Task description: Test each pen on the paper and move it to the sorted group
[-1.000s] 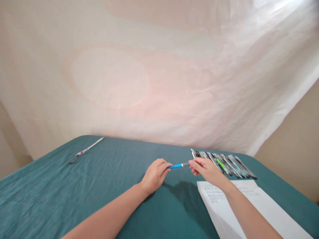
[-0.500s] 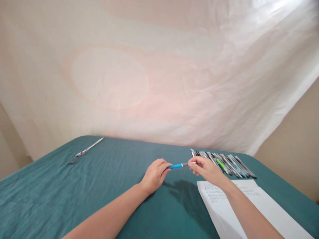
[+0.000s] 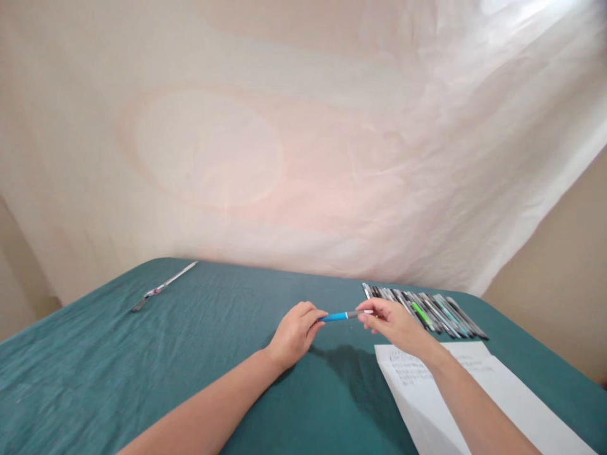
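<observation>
A blue pen (image 3: 336,316) with a grey grip section is held level between my two hands, above the green cloth. My left hand (image 3: 296,332) is closed round its blue end, hiding that tip. At the grey end, my right hand (image 3: 391,322) pinches the pen's light tip between thumb and fingers. Under my right forearm lies a white sheet of paper (image 3: 512,404) with several lines of handwriting near its top.
A row of several pens (image 3: 446,313), one bright green, lies side by side at the back right, just beyond my right hand. A few slim pens or sticks (image 3: 164,287) lie end to end at the far left. A pale cloth (image 3: 303,139) hangs behind the table (image 3: 118,366).
My right thumb and fingers have shifted slightly on the pen, so more of its light tip shows. My left hand and the pen have barely moved.
</observation>
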The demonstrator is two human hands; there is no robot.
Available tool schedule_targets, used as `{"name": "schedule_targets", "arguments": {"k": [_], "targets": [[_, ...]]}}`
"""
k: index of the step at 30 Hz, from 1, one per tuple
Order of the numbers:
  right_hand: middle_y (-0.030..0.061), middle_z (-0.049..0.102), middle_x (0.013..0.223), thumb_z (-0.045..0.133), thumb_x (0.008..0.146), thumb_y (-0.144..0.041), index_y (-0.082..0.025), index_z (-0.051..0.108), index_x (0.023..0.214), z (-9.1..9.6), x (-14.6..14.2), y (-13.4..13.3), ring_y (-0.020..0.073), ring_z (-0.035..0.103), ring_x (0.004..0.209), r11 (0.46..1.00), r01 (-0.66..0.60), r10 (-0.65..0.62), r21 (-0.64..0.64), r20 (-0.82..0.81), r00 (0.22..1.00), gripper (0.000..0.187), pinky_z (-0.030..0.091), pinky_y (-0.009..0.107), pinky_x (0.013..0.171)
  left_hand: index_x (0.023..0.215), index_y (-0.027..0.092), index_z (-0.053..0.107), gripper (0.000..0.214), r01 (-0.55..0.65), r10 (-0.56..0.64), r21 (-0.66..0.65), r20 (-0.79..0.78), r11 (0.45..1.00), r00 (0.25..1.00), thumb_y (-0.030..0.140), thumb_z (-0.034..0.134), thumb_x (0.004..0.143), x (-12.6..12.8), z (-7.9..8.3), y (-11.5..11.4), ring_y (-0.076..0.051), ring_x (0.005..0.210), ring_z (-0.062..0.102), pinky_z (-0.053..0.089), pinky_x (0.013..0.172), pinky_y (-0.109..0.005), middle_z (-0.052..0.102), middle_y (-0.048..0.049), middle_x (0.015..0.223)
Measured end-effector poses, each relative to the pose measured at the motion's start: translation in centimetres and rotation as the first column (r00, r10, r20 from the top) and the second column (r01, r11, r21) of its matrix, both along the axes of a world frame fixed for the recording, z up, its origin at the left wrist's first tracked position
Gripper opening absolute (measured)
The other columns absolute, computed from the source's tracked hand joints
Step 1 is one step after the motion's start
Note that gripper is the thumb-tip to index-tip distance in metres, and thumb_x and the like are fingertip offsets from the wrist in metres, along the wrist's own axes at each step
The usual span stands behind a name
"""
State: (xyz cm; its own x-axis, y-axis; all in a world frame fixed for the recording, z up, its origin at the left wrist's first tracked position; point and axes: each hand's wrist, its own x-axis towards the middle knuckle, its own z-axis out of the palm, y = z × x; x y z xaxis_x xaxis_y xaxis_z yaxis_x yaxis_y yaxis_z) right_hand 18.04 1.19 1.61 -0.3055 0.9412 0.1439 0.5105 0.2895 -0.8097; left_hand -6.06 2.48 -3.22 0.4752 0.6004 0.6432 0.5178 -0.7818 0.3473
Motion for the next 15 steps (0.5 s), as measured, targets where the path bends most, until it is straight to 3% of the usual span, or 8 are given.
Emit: {"name": "schedule_targets", "arguments": {"k": [7, 12, 15], "targets": [[-0.0002, 0.059, 0.059, 0.045, 0.082, -0.045, -0.017, 0.06, 0.076, 0.2, -0.16, -0.21, 0.0121, 0.056, 0.052, 0.998, 0.019, -0.026, 0.061, 0.114, 0.993, 0.032, 0.043, 0.021, 0.048, 0.104, 0.018, 0.057, 0.024, 0.013, -0.013, 0.007, 0.001, 1.0, 1.0, 0.024, 0.039, 0.088, -0.08, 0.13, -0.16, -0.016, 0.081, 0.05, 0.043, 0.075, -0.031, 0.055, -0.0065, 0.086], [0.0013, 0.062, 0.065, 0.041, 0.084, -0.045, -0.017, 0.06, 0.082, 0.08, -0.16, -0.03, 0.0129, 0.057, 0.055, 0.999, 0.005, -0.01, 0.045, 0.111, 0.994, 0.033, 0.044, 0.022, 0.049, 0.105, 0.018, 0.056, 0.024, 0.01, -0.011, -0.013, -0.016, 1.0, 1.0, 0.025, 0.039, 0.088, -0.14, -0.09, -0.05, -0.017, 0.082, 0.049, 0.042, 0.076, -0.031, 0.055, -0.0064, 0.087], [0.005, 0.064, 0.086, 0.051, 0.081, -0.039, -0.02, 0.06, 0.097, 0.1, -0.08, 0.12, 0.0165, 0.059, 0.074, 0.967, -0.03, -0.026, 0.254, 0.215, 0.976, 0.027, 0.048, 0.027, 0.062, 0.105, 0.019, 0.055, 0.025, 0.012, -0.013, -0.03, -0.028, 0.999, 1.0, 0.026, 0.039, 0.088, -0.05, -0.08, -0.11, -0.016, 0.083, 0.05, 0.042, 0.076, -0.03, 0.055, -0.0061, 0.088]]}}
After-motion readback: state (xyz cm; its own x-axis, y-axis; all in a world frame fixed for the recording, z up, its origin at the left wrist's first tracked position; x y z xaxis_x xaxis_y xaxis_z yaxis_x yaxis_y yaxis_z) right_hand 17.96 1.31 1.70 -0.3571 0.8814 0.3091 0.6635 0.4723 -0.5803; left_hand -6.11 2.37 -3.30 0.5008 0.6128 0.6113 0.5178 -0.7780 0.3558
